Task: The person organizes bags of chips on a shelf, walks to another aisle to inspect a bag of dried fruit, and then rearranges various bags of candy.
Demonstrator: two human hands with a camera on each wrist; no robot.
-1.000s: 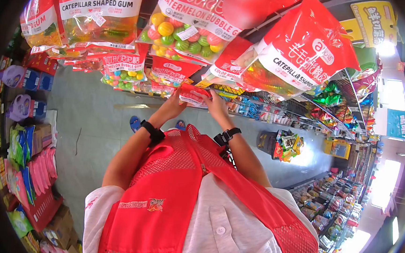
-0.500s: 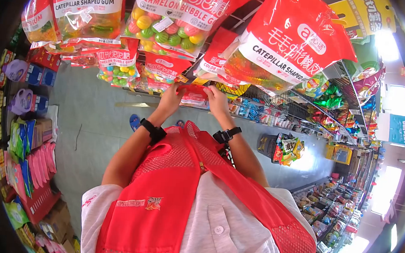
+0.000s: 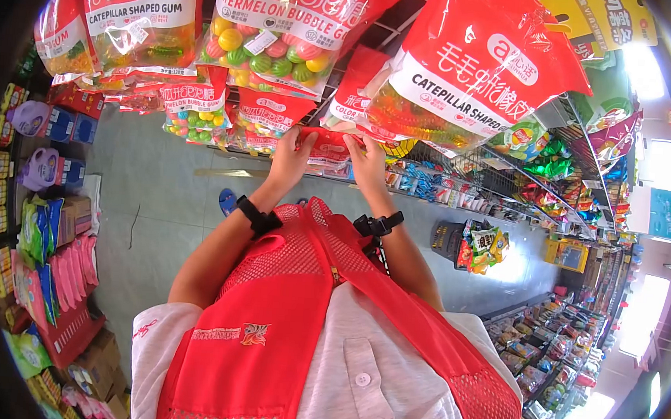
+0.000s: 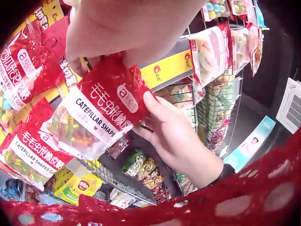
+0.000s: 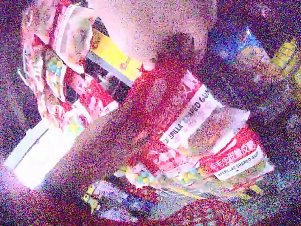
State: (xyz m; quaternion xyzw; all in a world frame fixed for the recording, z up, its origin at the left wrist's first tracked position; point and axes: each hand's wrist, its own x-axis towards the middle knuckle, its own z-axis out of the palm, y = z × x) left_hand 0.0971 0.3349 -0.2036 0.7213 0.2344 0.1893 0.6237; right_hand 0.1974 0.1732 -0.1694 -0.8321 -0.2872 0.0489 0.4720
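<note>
Both hands hold one red caterpillar gum bag [image 3: 328, 148] between them, at the rack in front of the chest. The left hand [image 3: 291, 158] pinches one side of its top, and the right hand [image 3: 366, 162] pinches the other. In the left wrist view the bag [image 4: 101, 106] hangs upright with its label outward; the left hand [image 4: 127, 28] is at its top edge and the right hand's [image 4: 176, 136] thumb presses its side. The right wrist view is grainy; there the bag [image 5: 174, 101] hangs beneath the near hand.
Larger gum bags [image 3: 470, 71] hang close above the hands, with watermelon bubble gum bags [image 3: 273, 42] to their left. A basket of snacks [image 3: 448, 241] stands on the floor at right. Detergent bottles [image 3: 39, 168] and cartons line the left side.
The hanging bags have shifted left in the head view. Both hands have risen slightly with the gum bag, still pinched between them.
</note>
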